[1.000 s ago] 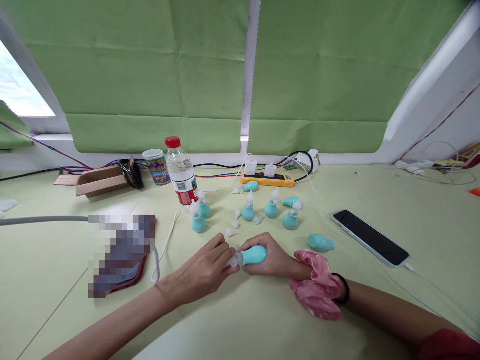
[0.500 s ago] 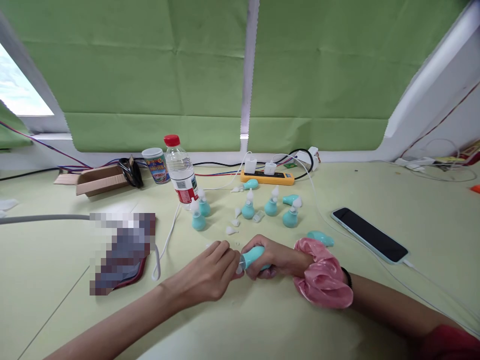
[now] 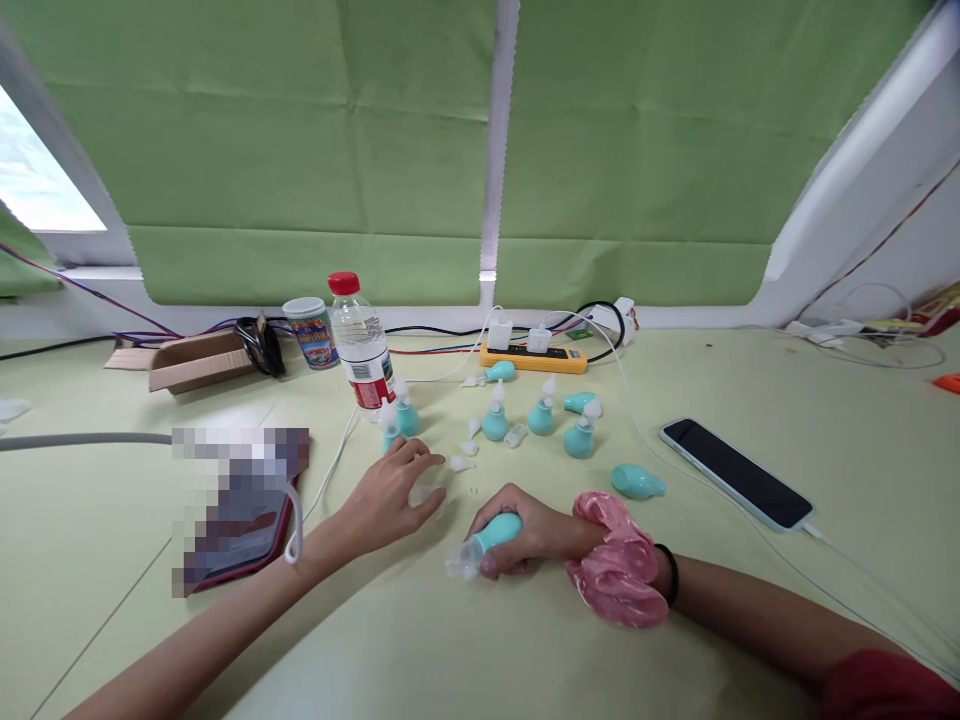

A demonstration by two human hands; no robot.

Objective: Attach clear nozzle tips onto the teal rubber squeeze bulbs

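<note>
My right hand (image 3: pixel 525 535) grips a teal rubber bulb (image 3: pixel 495 531) with a clear tip (image 3: pixel 459 565) pointing left and down; a pink scrunchie (image 3: pixel 615 570) sits on that wrist. My left hand (image 3: pixel 390 490) lies flat on the table with fingers spread, its fingertips over a small clear tip (image 3: pixel 421 494) and close to another white tip (image 3: pixel 459 463). Several more teal bulbs with white tips (image 3: pixel 495 420) stand or lie behind the hands, and one bare teal bulb (image 3: pixel 636 482) lies to the right.
A water bottle (image 3: pixel 361 345), a tin can (image 3: pixel 310 332) and a cardboard box (image 3: pixel 196 362) stand at the back left. A yellow power strip (image 3: pixel 534 358) with chargers is behind. One phone (image 3: pixel 735 486) lies at the right, a red-cased phone (image 3: pixel 240 515) at the left.
My left hand has let go of the bulb's tip and moved left and back onto the table. My right hand has lowered the bulb slightly, tip now pointing down-left.
</note>
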